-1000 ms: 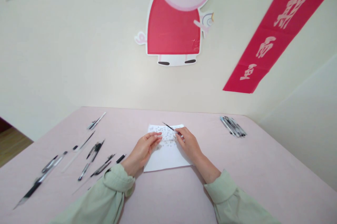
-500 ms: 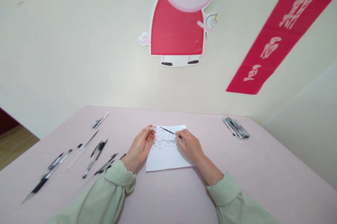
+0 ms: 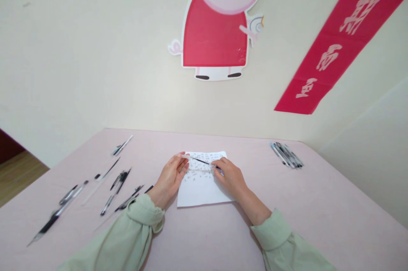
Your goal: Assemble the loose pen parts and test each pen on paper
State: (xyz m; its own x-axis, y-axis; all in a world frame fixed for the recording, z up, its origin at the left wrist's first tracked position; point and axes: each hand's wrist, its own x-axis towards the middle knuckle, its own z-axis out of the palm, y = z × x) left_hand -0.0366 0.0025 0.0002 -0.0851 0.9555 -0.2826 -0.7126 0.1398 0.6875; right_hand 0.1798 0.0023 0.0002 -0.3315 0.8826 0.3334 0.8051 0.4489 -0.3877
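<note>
Left hand: the left hand (image 3: 169, 177) is raised over the upper left edge of the paper; thumb and fingertips are closed on a slender whitish tube (image 3: 185, 156).
Right hand: the right hand (image 3: 231, 177) is above the right part of the paper; thumb and fingertips are pinched together on a dark ink refill (image 3: 201, 161).
Refill position: between the two hands, above the writing, slanting down toward the right fingertips. Its left end meets the tube in the view; whether it sits inside cannot be told.
Paper: a white sheet (image 3: 204, 192) lies flat beneath the hands, handwriting across its upper half, lower half blank.
Sleeves: both cuffs are pale green; the left sleeve (image 3: 127, 237) overlaps the area of the nearest loose parts.
Left-side parts: a clear pen barrel with black grip (image 3: 50, 223) lies nearest the left edge, a pen cap (image 3: 68, 194) beside it. Further right lies a cluster of black and clear pen parts (image 3: 119, 184); another dark cluster (image 3: 130, 199) lies near the left cuff. A small group (image 3: 121, 145) lies toward the far edge.
Right-side pens: a row of pens (image 3: 287, 155) lies side by side, well apart from the right hand.
Work surface: pink-covered table (image 3: 204, 237).
Wall: a cartoon pig cutout (image 3: 215, 29) and a red banner (image 3: 334, 41) with pale characters.
</note>
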